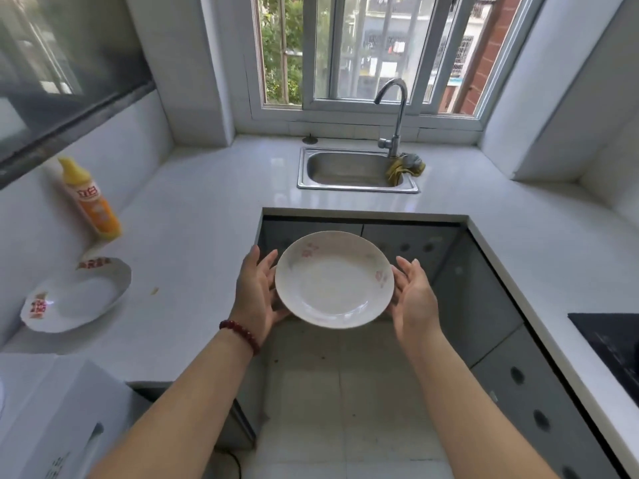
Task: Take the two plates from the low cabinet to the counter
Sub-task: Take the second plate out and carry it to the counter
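A flowered plate (334, 280) hangs over the floor in front of the low cabinet (415, 236), carried between both hands. The left grip (257, 292) is spread, with fingers reaching under the rim, and the right grip (413, 299) lies spread against the opposite edge. Farther off, a second plate (77, 295) with red marks rests near the left edge of the worktop (193, 216), just before a yellow bottle (90, 198). One plate lies where the task wants it. The carried one, I judge, is left to set down.

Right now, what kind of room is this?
Most likely a small home kitchen: a steel sink with a tap under a window, a white counter, and a black cooktop.
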Available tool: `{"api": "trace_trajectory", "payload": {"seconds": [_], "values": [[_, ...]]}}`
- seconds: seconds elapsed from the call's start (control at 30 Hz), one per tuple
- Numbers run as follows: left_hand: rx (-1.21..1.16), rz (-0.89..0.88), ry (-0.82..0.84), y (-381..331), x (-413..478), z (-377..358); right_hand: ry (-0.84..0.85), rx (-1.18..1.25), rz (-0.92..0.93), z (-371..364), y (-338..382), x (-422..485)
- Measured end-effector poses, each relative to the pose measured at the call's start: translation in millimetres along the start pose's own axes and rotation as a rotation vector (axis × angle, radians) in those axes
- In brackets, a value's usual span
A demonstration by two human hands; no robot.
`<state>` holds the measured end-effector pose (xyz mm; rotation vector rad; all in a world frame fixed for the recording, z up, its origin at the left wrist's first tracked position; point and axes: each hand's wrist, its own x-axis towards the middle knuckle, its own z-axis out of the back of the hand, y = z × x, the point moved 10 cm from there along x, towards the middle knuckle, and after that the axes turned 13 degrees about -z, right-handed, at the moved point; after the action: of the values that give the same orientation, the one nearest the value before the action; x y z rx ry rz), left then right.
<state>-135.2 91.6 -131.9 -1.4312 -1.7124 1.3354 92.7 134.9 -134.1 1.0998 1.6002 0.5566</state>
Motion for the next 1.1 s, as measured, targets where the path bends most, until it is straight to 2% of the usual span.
{"api": "trace_trajectory", "payload": {"seconds": [0.13,0.33,0.67,0.87,1.1], "values": [[-0.019,-0.035,-0.066,-24,28,31,0.043,-0.051,-0.026,-51,-2,33],[0.036,-0.094,-0.264,-50,69,101,0.132,-0.152,-0.108,-143,-19,93],[-0.085,-0.156,-0.639,-78,127,207,0.399,-0.411,-0.278,-318,-60,183],[-0.165,-0.215,-0.863,-87,124,259,0.588,-0.590,-0.357,-404,-104,201],[-0.231,-0.265,-1.094,-88,88,320,0.771,-0.748,-0.430,-471,-172,176]]}}
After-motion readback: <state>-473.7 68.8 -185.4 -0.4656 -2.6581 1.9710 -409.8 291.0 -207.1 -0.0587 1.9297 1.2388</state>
